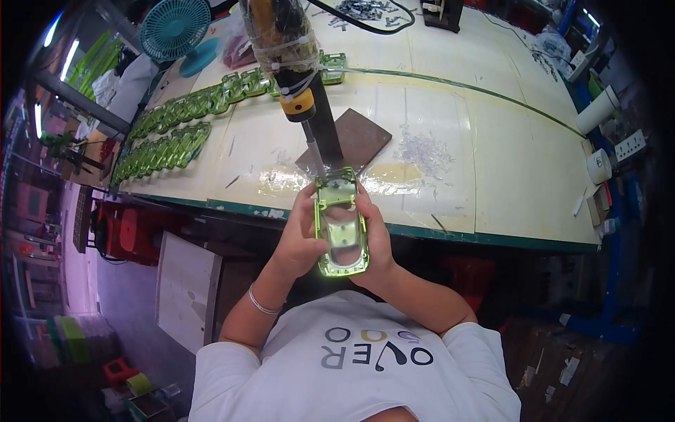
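Between both hands I hold a shiny green toy car body [342, 232], a hollow shell with window openings. My left hand [301, 235] is closed on its left side, the thumb lying along the edge. My right hand [375, 235] grips the right side. The shell's far end meets the tip of a yellow-and-black power screwdriver [299, 105], which hangs tip down beside a dark upright post. Whether a screw sits under the tip is too small to tell. A brown square board [365, 137] lies on the table behind the shell.
Rows of green car bodies [190, 105] line the table's left side. Small clear plastic bits [425, 151] are scattered right of the board. A teal fan [174, 32] stands at the back left. White rolls [598, 112] and a power strip [631, 145] are at the right edge.
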Demonstrator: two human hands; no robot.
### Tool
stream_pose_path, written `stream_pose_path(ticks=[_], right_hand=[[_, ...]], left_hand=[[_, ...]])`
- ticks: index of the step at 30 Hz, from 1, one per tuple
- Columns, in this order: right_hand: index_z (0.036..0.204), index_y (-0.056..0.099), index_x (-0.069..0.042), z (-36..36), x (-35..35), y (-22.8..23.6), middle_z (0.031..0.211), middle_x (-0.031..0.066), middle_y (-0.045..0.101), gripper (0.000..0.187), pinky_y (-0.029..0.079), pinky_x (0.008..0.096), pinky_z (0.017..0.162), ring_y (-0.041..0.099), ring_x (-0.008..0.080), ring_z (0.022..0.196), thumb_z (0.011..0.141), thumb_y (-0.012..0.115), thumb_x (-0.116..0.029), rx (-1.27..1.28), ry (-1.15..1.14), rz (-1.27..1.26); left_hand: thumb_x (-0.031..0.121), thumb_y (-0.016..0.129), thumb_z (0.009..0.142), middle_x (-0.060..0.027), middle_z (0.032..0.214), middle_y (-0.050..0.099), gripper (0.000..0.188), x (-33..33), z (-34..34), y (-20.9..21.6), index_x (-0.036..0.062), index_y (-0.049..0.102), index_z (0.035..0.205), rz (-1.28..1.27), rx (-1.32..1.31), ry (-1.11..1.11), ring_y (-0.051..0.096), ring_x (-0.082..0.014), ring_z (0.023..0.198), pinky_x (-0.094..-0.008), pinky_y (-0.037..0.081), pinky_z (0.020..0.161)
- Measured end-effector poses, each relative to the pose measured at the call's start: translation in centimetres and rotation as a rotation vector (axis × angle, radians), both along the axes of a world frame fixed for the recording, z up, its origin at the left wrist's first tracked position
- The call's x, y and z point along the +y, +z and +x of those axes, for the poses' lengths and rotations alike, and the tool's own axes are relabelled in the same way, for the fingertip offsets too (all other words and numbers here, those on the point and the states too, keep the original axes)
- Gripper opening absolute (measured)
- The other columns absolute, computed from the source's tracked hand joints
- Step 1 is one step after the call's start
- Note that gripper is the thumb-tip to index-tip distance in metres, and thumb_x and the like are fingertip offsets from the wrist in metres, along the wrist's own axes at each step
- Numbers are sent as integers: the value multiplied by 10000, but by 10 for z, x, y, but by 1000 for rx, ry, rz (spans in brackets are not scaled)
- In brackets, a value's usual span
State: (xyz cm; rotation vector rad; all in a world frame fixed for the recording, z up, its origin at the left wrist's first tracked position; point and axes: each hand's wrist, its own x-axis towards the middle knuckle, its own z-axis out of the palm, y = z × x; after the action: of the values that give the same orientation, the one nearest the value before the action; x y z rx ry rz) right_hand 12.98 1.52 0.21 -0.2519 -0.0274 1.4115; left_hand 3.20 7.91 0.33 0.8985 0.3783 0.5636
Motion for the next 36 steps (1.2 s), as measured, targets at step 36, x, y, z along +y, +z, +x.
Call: stream_pose_path(ticks=[36], right_hand=[[1264,201,-151,1,-7,-4,1068,111,459,464,471,305,742,518,199,927,855,396,-248,16,12,-8]], left_hand=[[152,744,518,-127,1124,412,976,0,3,4,13,118,1254,14,40,-51,458,-218,1043,-337,389,888]])
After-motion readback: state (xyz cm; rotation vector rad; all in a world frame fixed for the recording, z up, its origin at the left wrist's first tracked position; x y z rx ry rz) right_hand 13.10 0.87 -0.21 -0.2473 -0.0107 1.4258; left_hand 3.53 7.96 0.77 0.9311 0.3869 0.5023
